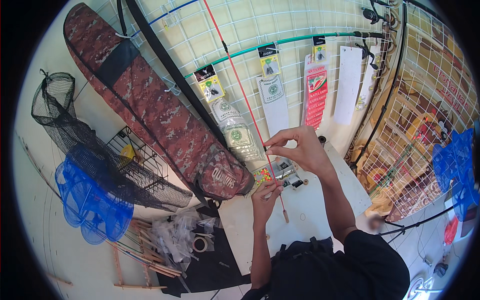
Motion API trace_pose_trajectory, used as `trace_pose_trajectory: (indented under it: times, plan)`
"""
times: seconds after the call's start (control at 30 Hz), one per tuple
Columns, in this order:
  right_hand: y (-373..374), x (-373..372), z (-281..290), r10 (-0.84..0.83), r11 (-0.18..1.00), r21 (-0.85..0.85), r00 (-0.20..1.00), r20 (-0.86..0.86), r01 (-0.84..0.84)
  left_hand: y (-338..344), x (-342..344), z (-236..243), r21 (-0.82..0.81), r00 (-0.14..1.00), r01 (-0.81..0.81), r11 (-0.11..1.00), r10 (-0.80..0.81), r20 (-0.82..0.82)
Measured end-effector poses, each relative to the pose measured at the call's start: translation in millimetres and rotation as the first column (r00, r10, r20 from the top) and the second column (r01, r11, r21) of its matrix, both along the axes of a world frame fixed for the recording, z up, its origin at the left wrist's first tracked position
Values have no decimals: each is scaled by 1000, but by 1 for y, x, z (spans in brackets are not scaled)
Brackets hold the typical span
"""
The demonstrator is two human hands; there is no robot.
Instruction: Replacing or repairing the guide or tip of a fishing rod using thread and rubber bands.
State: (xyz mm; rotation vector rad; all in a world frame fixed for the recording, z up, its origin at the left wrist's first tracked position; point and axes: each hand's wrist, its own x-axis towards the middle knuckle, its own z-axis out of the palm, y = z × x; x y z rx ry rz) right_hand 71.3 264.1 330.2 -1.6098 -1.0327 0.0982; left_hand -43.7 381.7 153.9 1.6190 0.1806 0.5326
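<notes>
A thin red fishing rod (240,85) runs from the top of the view down to a cork-coloured butt end near the white table (320,200). My left hand (266,195) grips the rod low on its length, just above the butt. My right hand (299,147) is higher up, thumb and fingers pinched at the rod. Whether a line or small part is between those fingers is too small to tell.
A camouflage rod bag (150,105) leans on the white wire grid wall (210,45). Packaged tackle hangs there, with a green rod (280,41) across. Black net (65,110) and blue net (85,200) lie left. Clear bags and a tape roll (200,244) sit below.
</notes>
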Motion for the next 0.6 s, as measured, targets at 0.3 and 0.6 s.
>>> trace_pose_trajectory:
  times: [0.3,0.6]
  plan:
    - [4,-26,-3,-216,975,56,976,35,214,-5,0,1,-43,1000,-14,999,14,12]
    - [15,-32,-17,-335,927,192,942,34,323,-9,3,0,-45,998,-64,997,65,19]
